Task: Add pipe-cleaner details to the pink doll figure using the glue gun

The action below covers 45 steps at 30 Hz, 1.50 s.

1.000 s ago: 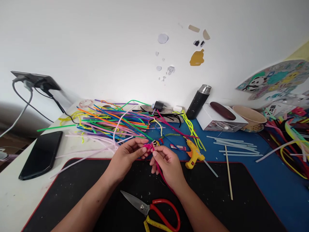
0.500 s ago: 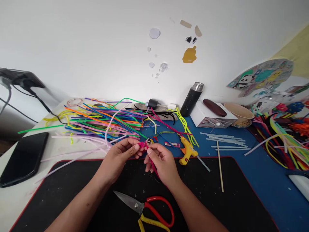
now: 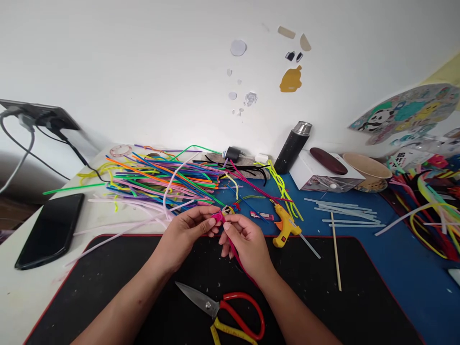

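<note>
Between my two hands is a magenta pipe cleaner (image 3: pixel 217 217), bent into a small bunched shape at its upper end. My left hand (image 3: pixel 189 234) pinches the bunched part between thumb and fingers. The strand beside it is gripped by my right hand (image 3: pixel 247 242), and its long tail runs down under that hand toward the wrist. Just behind the fingertips lies a small colourful piece (image 3: pixel 228 209) in yellow, red and blue, partly hidden. Scissors (image 3: pixel 219 306) with red and yellow handles lie on the black mat (image 3: pixel 309 287) below my hands.
Many coloured pipe cleaners (image 3: pixel 165 179) are piled at the back left. A yellow glue gun (image 3: pixel 285 225), glue sticks (image 3: pixel 348 211) and a wooden stick (image 3: pixel 336 254) lie right. A phone (image 3: pixel 50 232) is far left. A black flask (image 3: pixel 293 147) and white box (image 3: pixel 319 173) stand behind.
The view has shifted slightly, so everything appears a little further right. Both hands keep their hold on the magenta pipe cleaner, whose bunched part now shows more clearly.
</note>
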Motion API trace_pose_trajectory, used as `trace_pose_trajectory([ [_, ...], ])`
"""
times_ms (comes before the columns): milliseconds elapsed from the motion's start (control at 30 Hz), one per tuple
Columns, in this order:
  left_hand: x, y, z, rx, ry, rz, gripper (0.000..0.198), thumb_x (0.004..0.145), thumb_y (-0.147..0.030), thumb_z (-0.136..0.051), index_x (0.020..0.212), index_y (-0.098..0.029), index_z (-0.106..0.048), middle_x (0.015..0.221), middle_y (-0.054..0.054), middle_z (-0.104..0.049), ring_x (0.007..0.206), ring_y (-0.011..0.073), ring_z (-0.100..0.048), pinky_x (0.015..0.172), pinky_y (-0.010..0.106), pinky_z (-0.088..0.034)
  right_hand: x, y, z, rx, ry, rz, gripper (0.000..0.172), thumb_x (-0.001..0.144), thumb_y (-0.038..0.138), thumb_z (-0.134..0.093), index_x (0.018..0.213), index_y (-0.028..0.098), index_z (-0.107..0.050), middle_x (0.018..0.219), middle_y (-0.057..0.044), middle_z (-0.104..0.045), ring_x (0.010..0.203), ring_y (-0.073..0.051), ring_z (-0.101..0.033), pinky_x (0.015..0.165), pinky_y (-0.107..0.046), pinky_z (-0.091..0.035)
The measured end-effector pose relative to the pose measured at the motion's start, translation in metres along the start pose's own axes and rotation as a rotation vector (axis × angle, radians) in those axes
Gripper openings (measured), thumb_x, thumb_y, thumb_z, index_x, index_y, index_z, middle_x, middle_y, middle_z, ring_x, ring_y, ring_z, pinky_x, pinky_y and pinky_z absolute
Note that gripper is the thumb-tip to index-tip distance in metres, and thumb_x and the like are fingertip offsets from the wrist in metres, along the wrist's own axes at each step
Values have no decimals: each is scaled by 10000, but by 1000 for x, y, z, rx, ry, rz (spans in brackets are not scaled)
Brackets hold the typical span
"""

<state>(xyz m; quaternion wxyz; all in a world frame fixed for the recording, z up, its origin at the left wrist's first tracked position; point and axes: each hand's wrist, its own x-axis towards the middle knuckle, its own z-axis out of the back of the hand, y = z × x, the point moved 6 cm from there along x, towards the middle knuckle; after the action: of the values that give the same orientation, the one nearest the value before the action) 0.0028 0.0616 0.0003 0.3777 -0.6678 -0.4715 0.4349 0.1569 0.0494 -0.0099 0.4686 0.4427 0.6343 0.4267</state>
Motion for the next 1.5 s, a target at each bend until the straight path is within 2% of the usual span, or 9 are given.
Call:
trace_pose_trajectory([
  [433, -1, -4, 0, 50, -16, -17, 414, 761, -427, -903, 1088, -208, -774, 869, 19, -764, 773, 153, -698, 739, 263, -566, -2, 0, -2, -36, -15, 7, 393, 862, 522, -719, 1019, 166, -664, 638, 14, -689, 408, -115, -618, 383, -181, -391],
  [800, -1, 2, 5, 132, -28, -7, 384, 791, -439, -871, 1100, -221, -807, 994, 53, -788, 839, 182, -684, 783, 292, -556, -1, 0, -3, -63, -7, 8, 379, 875, 517, -699, 1013, 165, -663, 646, 9, -693, 406, -115, -613, 383, -185, -388],
  [1500, -2, -5, 1, 161, -19, -36, 333, 800, -451, -850, 1015, -201, -803, 952, 61, -772, 824, 198, -675, 764, 308, -546, -3, -1, -4, -89, 7, 2, 337, 902, 487, -673, 1028, 174, -661, 659, 9, -693, 429, -121, -617, 401, -195, -392],
])
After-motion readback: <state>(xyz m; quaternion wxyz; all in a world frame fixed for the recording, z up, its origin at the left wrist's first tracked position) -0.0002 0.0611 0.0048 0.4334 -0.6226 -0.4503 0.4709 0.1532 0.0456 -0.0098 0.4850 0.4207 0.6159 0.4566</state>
